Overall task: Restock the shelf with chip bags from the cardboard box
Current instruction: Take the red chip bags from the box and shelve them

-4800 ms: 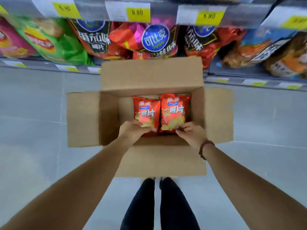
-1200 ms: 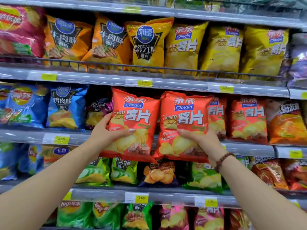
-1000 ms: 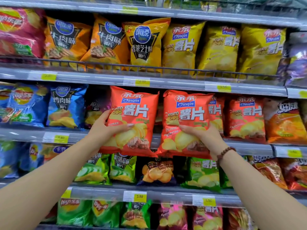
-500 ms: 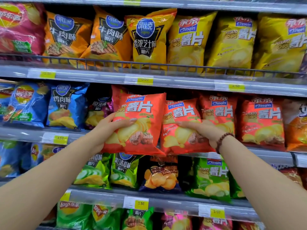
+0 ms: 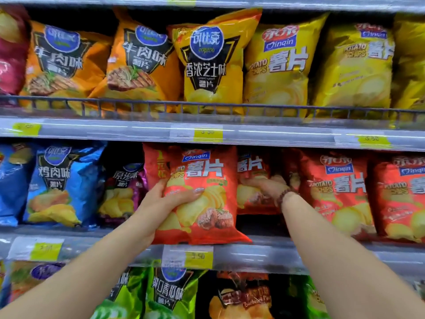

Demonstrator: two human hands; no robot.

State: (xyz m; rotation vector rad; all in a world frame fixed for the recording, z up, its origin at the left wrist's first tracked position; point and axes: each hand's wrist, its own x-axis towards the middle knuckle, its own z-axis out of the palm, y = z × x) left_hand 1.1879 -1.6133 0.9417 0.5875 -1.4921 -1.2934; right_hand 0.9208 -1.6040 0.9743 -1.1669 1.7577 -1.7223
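Observation:
I hold two red chip bags at the middle shelf (image 5: 253, 254). My left hand (image 5: 161, 203) grips the near red chip bag (image 5: 207, 199) by its left side, its bottom resting at the shelf's front edge. My right hand (image 5: 266, 185), with a bead bracelet on the wrist, reaches deeper in and presses on the second red chip bag (image 5: 253, 180), which stands further back in the gap. Matching red bags (image 5: 338, 192) stand to the right. The cardboard box is out of view.
Blue bags (image 5: 62, 185) and a purple bag (image 5: 124, 187) fill the middle shelf's left. Orange and yellow bags (image 5: 211, 65) stand on the upper shelf behind a wire rail (image 5: 207, 107). Green bags (image 5: 165, 295) sit below. Price tags (image 5: 197, 256) line the shelf edges.
Both hands have pushed forward toward the shelf. The right-hand bag has gone deeper into the gap and the left-hand bag has come down to the shelf edge. The view has moved closer.

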